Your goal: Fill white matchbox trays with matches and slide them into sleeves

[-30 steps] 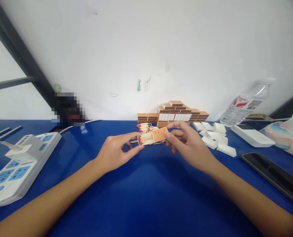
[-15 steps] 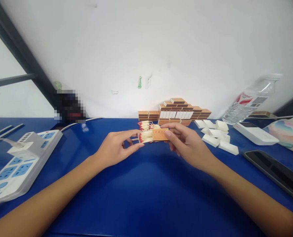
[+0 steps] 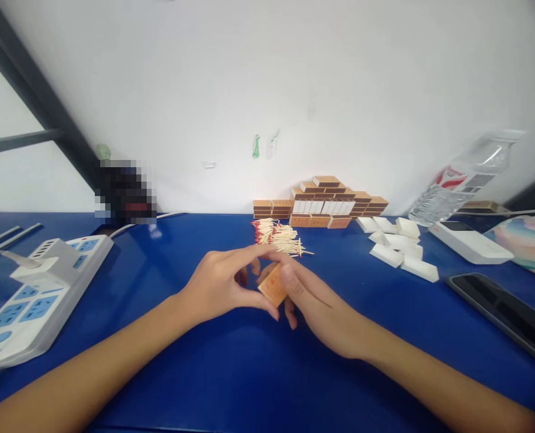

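Observation:
An orange matchbox (image 3: pixel 273 285) is tilted between my two hands, off the pile and nearer to me. My right hand (image 3: pixel 321 304) grips it, thumb on the printed face and the other fingers partly hidden beneath. From the other side my left hand (image 3: pixel 222 281) closes on it, its thumb along the lower edge and its index finger arching over by the right fingers. Just beyond the hands, loose red-tipped matches (image 3: pixel 279 236) lie in a heap. The inside of the matchbox is hidden.
Stacked matchboxes (image 3: pixel 326 204) stand against the wall. White matchbox trays (image 3: pixel 396 243) lie scattered at right, near a tilted water bottle (image 3: pixel 461 180), a white power bank (image 3: pixel 470 243) and a black phone (image 3: pixel 506 313). A power strip (image 3: pixel 37 300) occupies the left.
The matchbox has come toward me and turned from level to tilted. My left fingers have left the matches at its end and come round the box. The loose matches now show uncovered behind.

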`<action>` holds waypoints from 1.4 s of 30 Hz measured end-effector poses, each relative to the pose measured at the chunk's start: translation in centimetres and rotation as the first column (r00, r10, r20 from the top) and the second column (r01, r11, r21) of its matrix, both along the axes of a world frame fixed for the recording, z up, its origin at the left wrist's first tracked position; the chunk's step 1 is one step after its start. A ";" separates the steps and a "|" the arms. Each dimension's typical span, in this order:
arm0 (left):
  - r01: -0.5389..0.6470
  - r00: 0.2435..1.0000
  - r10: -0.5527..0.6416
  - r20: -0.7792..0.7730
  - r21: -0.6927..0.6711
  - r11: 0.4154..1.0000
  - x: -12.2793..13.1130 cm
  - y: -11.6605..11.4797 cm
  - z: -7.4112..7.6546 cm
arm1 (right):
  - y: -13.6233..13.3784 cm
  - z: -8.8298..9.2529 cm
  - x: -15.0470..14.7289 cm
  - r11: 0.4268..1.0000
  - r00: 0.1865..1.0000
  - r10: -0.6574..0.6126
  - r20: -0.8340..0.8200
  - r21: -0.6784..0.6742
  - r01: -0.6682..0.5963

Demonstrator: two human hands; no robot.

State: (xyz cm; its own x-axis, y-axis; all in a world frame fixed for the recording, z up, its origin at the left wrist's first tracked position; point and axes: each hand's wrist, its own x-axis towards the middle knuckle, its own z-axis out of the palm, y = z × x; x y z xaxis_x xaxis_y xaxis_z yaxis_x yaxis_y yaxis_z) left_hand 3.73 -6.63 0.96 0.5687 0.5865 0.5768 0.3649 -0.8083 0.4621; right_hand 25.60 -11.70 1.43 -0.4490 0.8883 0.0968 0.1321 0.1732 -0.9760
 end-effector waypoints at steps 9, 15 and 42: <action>-0.046 0.998 0.051 0.023 -0.169 0.984 0.7 0.3 1.1 | 1.4 0.2 1.7 0.997 1.000 -0.021 0.004 -0.068 0.021; -0.003 0.999 -0.008 -0.039 -0.283 0.959 1.2 1.1 1.3 | 1.3 0.5 1.6 0.998 0.998 -0.053 0.041 -0.026 0.054; -0.529 0.824 0.518 -0.230 0.015 0.848 7.8 15.0 3.4 | 5.3 0.4 5.8 0.768 0.699 -0.561 0.443 0.594 0.240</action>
State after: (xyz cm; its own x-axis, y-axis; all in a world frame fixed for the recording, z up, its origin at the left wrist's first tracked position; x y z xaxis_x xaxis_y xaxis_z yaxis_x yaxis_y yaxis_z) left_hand 11.57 8.33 4.37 0.2749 0.8551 0.4395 0.8222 -0.4461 0.3536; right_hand 31.39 -6.40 1.80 -0.1660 0.9041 0.3938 0.7916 0.3603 -0.4936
